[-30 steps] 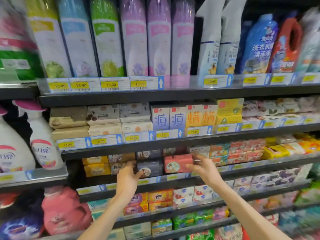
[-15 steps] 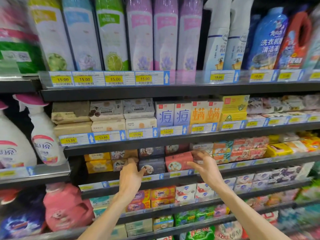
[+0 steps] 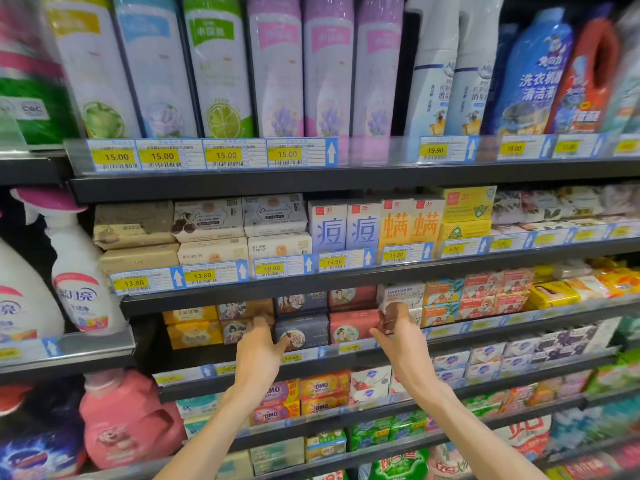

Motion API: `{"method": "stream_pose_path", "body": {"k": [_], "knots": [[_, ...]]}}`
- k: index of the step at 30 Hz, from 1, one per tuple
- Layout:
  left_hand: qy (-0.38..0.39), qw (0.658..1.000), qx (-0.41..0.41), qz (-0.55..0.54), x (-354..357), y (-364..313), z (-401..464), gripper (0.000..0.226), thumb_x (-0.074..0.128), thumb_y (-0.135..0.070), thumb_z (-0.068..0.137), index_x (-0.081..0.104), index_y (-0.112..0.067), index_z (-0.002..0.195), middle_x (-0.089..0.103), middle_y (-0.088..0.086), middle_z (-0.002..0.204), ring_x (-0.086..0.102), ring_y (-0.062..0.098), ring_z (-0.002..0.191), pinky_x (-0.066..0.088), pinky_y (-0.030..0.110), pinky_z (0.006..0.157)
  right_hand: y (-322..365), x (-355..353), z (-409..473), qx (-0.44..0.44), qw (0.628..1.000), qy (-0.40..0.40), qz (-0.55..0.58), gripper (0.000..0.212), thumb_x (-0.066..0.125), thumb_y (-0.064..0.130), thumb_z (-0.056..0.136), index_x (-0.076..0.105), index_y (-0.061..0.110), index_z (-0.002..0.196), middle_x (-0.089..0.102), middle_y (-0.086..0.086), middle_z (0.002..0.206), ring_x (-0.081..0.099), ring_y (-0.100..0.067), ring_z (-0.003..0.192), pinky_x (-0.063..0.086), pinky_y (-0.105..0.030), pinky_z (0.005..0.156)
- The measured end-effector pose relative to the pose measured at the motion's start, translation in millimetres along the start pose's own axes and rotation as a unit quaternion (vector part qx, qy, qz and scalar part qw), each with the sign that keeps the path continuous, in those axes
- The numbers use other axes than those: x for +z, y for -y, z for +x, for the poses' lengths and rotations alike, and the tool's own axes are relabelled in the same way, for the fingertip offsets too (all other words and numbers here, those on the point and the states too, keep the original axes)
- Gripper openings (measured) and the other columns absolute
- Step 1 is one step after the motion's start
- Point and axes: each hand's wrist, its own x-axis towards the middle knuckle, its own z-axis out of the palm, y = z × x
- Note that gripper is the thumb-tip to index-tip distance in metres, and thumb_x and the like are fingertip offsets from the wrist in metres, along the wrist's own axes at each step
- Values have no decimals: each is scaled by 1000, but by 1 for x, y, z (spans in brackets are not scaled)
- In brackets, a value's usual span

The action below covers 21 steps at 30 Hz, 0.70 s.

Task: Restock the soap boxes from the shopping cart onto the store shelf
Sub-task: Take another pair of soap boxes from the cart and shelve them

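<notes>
The soap shelf [image 3: 346, 353] is the third one down, with stacked rows of boxes. A red soap box [image 3: 349, 327] sits in the lower row, beside a dark blue soap box [image 3: 304, 329]. My right hand [image 3: 398, 332] holds the red box's right end, thumb at its front and fingers curled over its side. My left hand [image 3: 258, 346] reaches in with straight fingers touching a tan soap box [image 3: 239, 329]; its thumb points toward the dark blue box. The shopping cart is out of view.
Yellow boxes [image 3: 192, 332] stand left of the tan ones, and Goat Soap boxes [image 3: 440, 299] are to the right. Tall spray cans [image 3: 277, 67] fill the top shelf. Spray bottles [image 3: 78, 271] stand at the left. More soap packs [image 3: 323, 393] lie on the shelves below.
The red box stuck out from the row and has gone back in line under my right hand. My left hand has slid slightly right along the tan box. The view has drawn closer.
</notes>
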Motion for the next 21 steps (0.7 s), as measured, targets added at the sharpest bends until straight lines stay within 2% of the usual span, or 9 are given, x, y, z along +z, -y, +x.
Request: {"method": "stream_pose_path", "body": {"k": [3, 5, 8, 11, 16, 21], "knots": [[-2, 1000, 2, -2, 1, -1, 0, 39, 74, -37, 88, 41, -23, 101, 68, 5, 100, 71, 27, 89, 60, 36, 78, 0, 3, 3, -13, 999, -22, -35, 31, 74, 24, 86, 50, 23, 104, 55, 4, 101, 59, -11, 75, 52, -31, 64], [-3, 1000, 2, -3, 2, -1, 0, 39, 75, -38, 87, 41, -24, 101, 68, 5, 101, 71, 26, 89, 60, 38, 79, -2, 6, 1, -48, 993, -54, -90, 22, 71, 26, 88, 57, 21, 104, 54, 3, 104, 57, -16, 86, 52, -31, 70], [-1, 1000, 2, 5, 3, 1, 1, 39, 74, -39, 87, 42, -24, 102, 68, 5, 101, 71, 26, 88, 60, 39, 79, -2, 15, -14, -175, 974, -54, -135, 14, 65, 24, 92, 66, 22, 106, 63, 8, 104, 57, -16, 94, 51, -29, 74], [1, 1000, 0, 3, 4, 1, 1, 38, 74, -37, 87, 43, -23, 103, 68, 5, 102, 71, 26, 89, 60, 39, 80, -3, 28, -28, -255, 952, -29, -169, 20, 59, 26, 93, 72, 23, 109, 72, 11, 108, 67, -10, 97, 52, -27, 82], [0, 1000, 2, 10, 5, 0, 2, 38, 75, -38, 87, 45, -21, 104, 67, 6, 104, 70, 28, 91, 60, 41, 81, -4, 38, -27, -246, 954, -29, -172, 28, 58, 26, 90, 74, 21, 112, 74, 6, 113, 68, -9, 104, 52, -32, 98], [-4, 1000, -4, 10, 7, -2, 2, 39, 76, -36, 86, 48, -19, 107, 67, 6, 105, 70, 28, 93, 60, 41, 82, -3, 38, -23, -234, 957, -30, -170, 27, 59, 23, 89, 75, 19, 110, 74, 5, 111, 69, -9, 101, 52, -29, 98]]}}
